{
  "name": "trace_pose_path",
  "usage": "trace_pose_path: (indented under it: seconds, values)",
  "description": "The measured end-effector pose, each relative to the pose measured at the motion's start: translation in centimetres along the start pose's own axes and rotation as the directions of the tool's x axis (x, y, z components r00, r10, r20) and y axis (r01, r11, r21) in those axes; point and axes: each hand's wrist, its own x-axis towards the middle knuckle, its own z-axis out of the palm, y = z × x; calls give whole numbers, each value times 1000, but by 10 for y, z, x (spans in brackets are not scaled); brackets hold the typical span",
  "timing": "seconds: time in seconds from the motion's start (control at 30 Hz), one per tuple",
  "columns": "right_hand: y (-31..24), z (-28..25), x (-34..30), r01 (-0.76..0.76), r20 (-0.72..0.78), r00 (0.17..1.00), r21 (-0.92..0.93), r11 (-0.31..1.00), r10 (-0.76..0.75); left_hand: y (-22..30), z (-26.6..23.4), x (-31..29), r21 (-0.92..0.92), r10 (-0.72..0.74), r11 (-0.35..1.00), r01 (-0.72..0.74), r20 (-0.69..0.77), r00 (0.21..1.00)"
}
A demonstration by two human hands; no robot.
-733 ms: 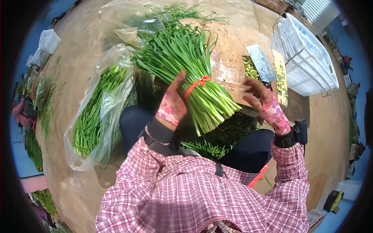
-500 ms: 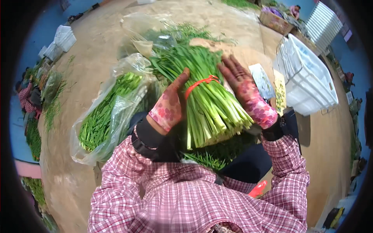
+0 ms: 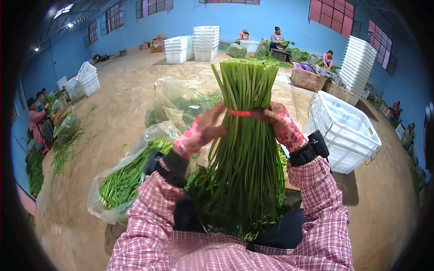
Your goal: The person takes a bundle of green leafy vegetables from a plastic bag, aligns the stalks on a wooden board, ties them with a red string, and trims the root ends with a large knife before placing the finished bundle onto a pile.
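A thick bunch of garlic chives stands upside down in front of me, its cut pale-green stem ends up and its long leaves hanging toward my lap. An orange-red band circles it. My right hand, in a pink floral glove, grips the bunch at the band, thumb across the front. At the left edge, my left hand in a matching glove holds the bunch between parted thumb and fingers; some fingertips are hidden behind the stems. Loose greens lie under the leaves near my lap.
Left of me lies a clear plastic bag of greens, with another bag beyond it. White crates stand close on the right. Stacked crates line the far wall. Other people sit among greens along the sides and back.
The bunch has flipped from stems toward me to stems up and leaves down. Both hands have shifted to its sides near the band. The view has tilted up, showing the far wall.
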Motion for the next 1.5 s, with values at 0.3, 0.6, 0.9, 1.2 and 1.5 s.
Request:
trace_pose_path:
  seconds: [0.3, 0.6, 0.9, 1.2, 1.5]
  values:
    - [28, -11, -9, -175, -323, 942, -706, 687, -93, -15, 72, -25, -776, -332, 582, 244, 46, 942]
    - [59, 22, -37, -73, -321, 927, -659, 749, -193, -35, 78, -40, -735, -473, 659, 160, -240, 848]
    - [84, 43, -44, -317, 35, 937, -338, 886, 348, -56, 78, -53, 16, -340, 936, 353, -225, 913]
    - [132, 119, 6, -145, 298, 932, -219, 965, 208, 7, 20, -117, 172, -270, 899, 404, -508, 818]
    - [109, 228, 20, -60, 540, 831, -151, 987, 133, -12, -9, -228, 71, 143, 988, -140, -773, 618]
